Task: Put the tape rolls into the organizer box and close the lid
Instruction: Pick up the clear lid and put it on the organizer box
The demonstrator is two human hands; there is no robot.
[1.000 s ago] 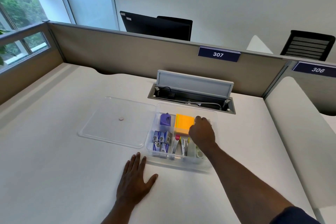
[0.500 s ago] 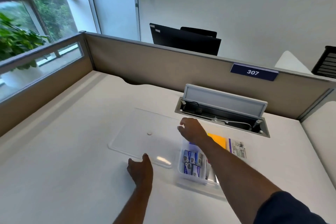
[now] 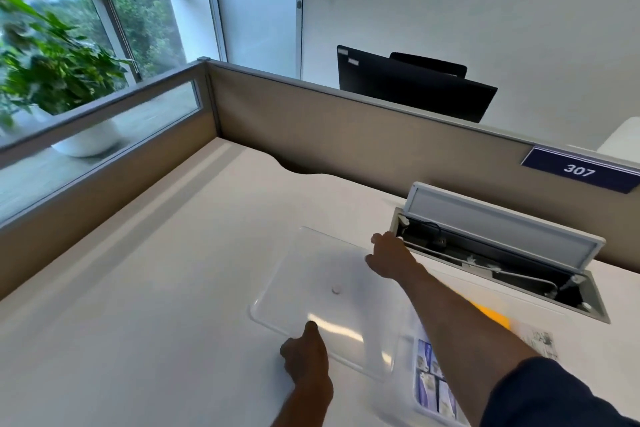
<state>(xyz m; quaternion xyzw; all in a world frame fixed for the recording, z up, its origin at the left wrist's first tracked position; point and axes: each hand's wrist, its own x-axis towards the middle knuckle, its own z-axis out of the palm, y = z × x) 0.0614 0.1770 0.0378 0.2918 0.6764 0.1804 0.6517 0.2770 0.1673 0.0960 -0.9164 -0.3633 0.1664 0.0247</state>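
The clear flat lid lies on the white desk, left of the organizer box. My left hand is at the lid's near edge, its fingertips curled onto the rim. My right hand reaches across and grips the lid's far right corner. The clear box stands open at the lower right, largely hidden under my right forearm. It shows blue-and-white packets and an orange pad. No tape roll is visible.
An open cable hatch with a raised grey flap sits in the desk just behind my right hand. Beige partition walls bound the desk at the back and left. A printed label lies right of the box.
My right hand left the box and moved to the lid's far corner. My left hand moved from flat on the desk to the lid's near edge. The view swung left.
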